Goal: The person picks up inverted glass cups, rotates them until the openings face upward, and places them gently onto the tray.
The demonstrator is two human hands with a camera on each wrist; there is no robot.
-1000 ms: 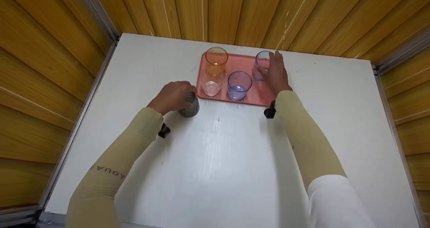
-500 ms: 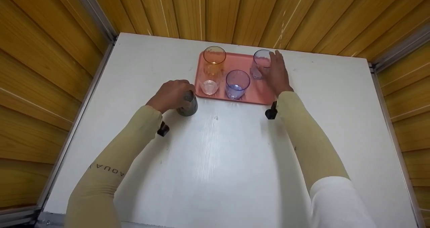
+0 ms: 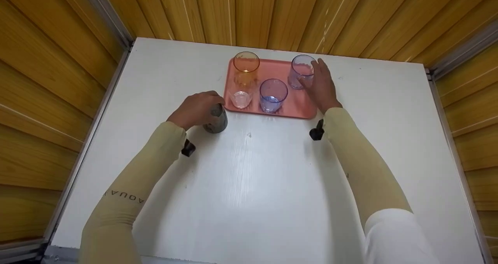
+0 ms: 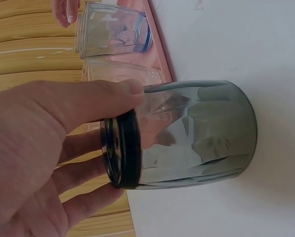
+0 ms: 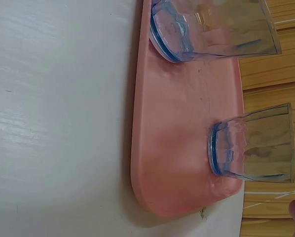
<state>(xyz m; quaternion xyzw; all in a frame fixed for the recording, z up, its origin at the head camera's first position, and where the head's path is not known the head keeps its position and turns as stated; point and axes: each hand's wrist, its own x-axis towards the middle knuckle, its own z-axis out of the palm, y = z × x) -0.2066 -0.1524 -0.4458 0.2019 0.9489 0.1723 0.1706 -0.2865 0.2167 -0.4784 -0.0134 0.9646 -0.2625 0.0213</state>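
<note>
My left hand [image 3: 198,109] holds a grey tinted glass [image 4: 202,131] with a dark rim, thumb and fingers around its top in the left wrist view. That glass stands on the white table, just off the left front corner of the pink tray [image 3: 268,69]. My right hand [image 3: 321,86] is spread beside a pale blue glass [image 5: 253,143] at the tray's back right. A small gap shows between fingers and rim in the right wrist view. Also on the tray are an amber glass [image 3: 246,75], a clear glass [image 3: 241,100] and a second blue glass [image 3: 273,97].
The tray lies near the back edge of the white table [image 3: 249,186]. Wood-patterned panels [image 3: 249,15] rise behind the table and along both sides, with metal frame bars [image 3: 105,15] at the corners.
My right hand has drawn back slightly to the right from the back blue glass. The left hand stays on the grey glass. The head view has shifted a little.
</note>
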